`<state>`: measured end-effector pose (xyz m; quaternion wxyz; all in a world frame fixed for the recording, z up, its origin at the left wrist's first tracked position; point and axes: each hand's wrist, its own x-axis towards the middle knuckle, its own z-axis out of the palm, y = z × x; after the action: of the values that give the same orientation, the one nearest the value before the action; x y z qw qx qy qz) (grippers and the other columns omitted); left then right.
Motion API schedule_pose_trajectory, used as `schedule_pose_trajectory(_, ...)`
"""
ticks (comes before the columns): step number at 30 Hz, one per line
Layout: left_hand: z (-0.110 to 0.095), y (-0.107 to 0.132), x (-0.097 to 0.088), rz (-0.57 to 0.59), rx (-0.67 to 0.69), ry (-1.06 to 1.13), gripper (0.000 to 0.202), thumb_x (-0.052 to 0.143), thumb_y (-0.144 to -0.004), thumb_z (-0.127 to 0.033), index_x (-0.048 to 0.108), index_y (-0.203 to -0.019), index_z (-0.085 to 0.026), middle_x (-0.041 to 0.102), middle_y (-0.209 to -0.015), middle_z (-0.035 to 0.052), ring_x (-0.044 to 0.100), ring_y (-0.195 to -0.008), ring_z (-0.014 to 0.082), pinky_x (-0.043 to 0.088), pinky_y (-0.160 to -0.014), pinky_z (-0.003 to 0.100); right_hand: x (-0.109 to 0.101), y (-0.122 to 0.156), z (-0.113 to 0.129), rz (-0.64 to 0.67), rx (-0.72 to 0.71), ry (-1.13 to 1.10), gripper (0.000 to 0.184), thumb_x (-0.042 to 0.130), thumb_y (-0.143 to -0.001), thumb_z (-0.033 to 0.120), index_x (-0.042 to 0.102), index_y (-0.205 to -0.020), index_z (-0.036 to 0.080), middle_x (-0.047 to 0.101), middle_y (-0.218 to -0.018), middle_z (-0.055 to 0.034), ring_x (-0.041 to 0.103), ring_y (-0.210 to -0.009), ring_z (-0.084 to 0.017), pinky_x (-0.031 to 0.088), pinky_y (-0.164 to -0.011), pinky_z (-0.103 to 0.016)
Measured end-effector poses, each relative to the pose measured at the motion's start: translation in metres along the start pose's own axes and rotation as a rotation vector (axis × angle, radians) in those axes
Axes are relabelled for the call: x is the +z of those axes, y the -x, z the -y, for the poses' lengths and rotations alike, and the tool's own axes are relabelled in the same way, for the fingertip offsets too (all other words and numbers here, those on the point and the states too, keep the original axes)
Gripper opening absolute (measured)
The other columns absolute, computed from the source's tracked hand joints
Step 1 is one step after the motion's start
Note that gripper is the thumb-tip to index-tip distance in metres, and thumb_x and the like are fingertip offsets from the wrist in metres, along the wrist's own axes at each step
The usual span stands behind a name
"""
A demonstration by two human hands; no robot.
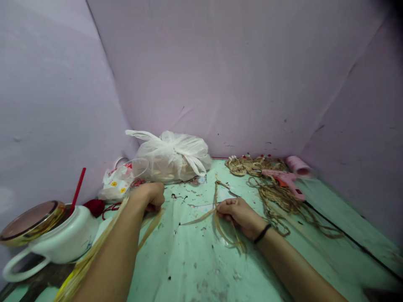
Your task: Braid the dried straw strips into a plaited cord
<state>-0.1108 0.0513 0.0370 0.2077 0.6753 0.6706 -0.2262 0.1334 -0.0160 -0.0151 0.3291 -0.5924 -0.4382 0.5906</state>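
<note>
My right hand, a dark band at its wrist, pinches a thin raffia braid. The braid's top end lies on the table beyond the fingers, and loose strands hang and curl below them. One strand sticks out to the left. My left hand is closed to the left, its fingers curled down and partly hidden. A flat raffia strand trails from under its fingertips towards me. Beside my left forearm lies a long bundle of pale raffia, partly covered by the arm.
A knotted white plastic bag sits at the back wall. At left stand a white enamel pot and its glass lid. At right lie braided coils, a raffia heap, a pink glue gun with black cord, and a pink spool.
</note>
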Motion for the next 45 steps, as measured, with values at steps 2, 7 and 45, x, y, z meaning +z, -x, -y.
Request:
schedule_pose_trajectory(2, 0.0, -0.001, 0.001, -0.008, 0.018, -0.011, 0.006, 0.052, -0.042, -0.009, 0.051, -0.043, -0.015, 0.055, -0.045, 0.0048, 0.051, -0.044, 0.016, 0.041, -0.048, 0.026, 0.0, 0.0, -0.001, -0.002, -0.002, 0.0, 0.011, 0.052, -0.058, 0.017, 0.053, -0.048, 0.012, 0.039, -0.035, 0.0049, 0.024, -0.03, -0.002, 0.011, -0.035, -0.02)
schedule_pose_trajectory(7, -0.006, -0.001, 0.001, -0.008, 0.002, -0.043, 0.01, 0.049, -0.041, -0.006, 0.05, -0.045, -0.015, 0.053, -0.043, 0.0046, 0.052, -0.045, 0.0186, 0.041, -0.046, 0.028, -0.001, -0.001, 0.0, 0.006, -0.011, 0.01, 0.013, 0.052, -0.059, 0.017, 0.052, -0.047, 0.013, 0.038, -0.035, 0.0053, 0.023, -0.03, -0.002, 0.01, -0.035, -0.02)
schedule_pose_trajectory(45, -0.099, 0.008, 0.03, -0.03, 0.538, 0.638, 0.013, 0.053, -0.055, -0.022, 0.061, -0.056, -0.012, 0.041, -0.039, -0.0042, 0.035, -0.037, 0.0074, 0.026, -0.04, 0.02, -0.003, -0.005, -0.001, 0.026, -0.056, -0.104, 0.005, 0.052, -0.053, 0.013, 0.055, -0.05, 0.012, 0.049, -0.041, 0.003, 0.03, -0.035, -0.004, 0.014, -0.035, -0.019)
